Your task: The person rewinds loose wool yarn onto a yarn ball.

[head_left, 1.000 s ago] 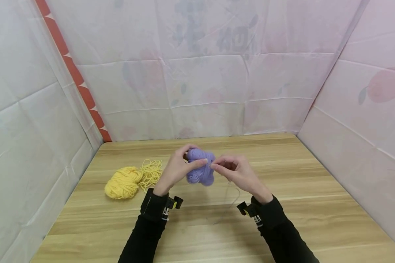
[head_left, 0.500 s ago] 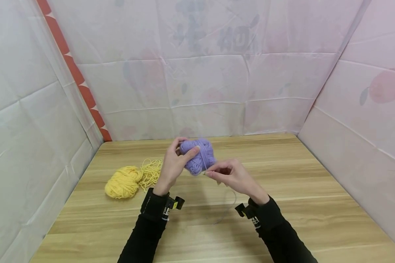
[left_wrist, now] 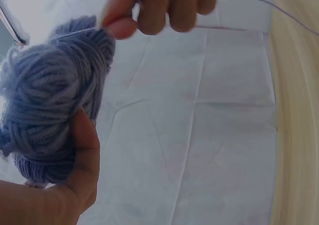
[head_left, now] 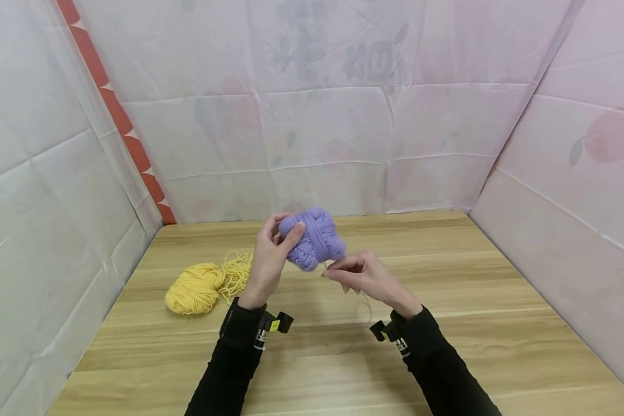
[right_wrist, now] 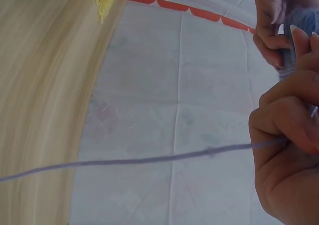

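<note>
A purple ball of yarn point(head_left: 314, 240) is held up over the table by my left hand point(head_left: 267, 257), its thumb across the front and fingers behind. Strands wrap around the ball's middle in a band. Just below and right of it, my right hand point(head_left: 366, 277) pinches the purple yarn strand point(right_wrist: 149, 159) between thumb and forefinger. A short taut length joins the ball to those fingertips, as the left wrist view shows. From under the right hand's curled fingers the loose tail hangs toward the table.
On the wooden table point(head_left: 473, 346) at the left lies a yellow ball of yarn point(head_left: 193, 289), with a loose heap of yellow strands point(head_left: 236, 274) beside it. Pale printed sheeting point(head_left: 322, 127) walls in the table at the back and both sides.
My left hand has moved up and left, tilting the purple ball. My right hand has shifted slightly down and left, off the ball's side, still pinching the strand.
</note>
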Available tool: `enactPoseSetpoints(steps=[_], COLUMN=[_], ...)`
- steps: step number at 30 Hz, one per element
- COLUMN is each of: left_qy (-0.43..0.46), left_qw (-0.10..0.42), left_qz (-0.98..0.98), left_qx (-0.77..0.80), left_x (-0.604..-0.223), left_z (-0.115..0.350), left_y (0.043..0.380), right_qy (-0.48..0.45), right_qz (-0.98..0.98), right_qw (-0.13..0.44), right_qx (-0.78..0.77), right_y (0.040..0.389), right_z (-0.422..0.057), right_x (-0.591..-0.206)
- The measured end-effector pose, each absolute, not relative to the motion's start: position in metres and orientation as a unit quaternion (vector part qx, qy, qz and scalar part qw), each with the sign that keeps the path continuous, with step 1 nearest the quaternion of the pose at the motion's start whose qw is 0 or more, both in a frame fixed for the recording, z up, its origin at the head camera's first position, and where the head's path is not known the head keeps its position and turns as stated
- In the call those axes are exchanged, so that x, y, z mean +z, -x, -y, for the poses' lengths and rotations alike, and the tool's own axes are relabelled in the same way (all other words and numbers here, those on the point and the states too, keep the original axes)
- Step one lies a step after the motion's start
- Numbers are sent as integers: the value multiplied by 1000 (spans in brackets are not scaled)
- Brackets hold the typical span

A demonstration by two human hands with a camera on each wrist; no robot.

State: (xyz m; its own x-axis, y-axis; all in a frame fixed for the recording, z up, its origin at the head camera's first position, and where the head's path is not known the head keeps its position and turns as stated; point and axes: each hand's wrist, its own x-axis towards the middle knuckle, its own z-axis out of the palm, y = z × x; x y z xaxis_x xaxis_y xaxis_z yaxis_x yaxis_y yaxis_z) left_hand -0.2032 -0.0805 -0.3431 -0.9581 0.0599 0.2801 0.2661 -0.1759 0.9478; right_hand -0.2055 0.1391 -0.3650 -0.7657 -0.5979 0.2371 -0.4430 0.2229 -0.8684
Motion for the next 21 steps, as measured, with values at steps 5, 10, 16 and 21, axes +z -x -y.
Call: enactPoseSetpoints(steps=[5,10,16,21], left_qy=[173,220,257,274], left_qw=[25,-49,-124,-144], left_qz=[588,580,668,700], left_qx=[-790,-783,-687,-643], left_x=[-344,-342,-340,-340], left_z=[82,85,88,87], left_y=[204,201,198,196], right_qy=[321,316,311,292], right_qz=[-769,-754,-758,-771], right_qw=[98,121,123,129], right_qx=[-545,-564,-560,-550], right_y=[209,213,214,214], right_z=[-144,-153,-164,-162], right_x=[-369,-368,-363,-362])
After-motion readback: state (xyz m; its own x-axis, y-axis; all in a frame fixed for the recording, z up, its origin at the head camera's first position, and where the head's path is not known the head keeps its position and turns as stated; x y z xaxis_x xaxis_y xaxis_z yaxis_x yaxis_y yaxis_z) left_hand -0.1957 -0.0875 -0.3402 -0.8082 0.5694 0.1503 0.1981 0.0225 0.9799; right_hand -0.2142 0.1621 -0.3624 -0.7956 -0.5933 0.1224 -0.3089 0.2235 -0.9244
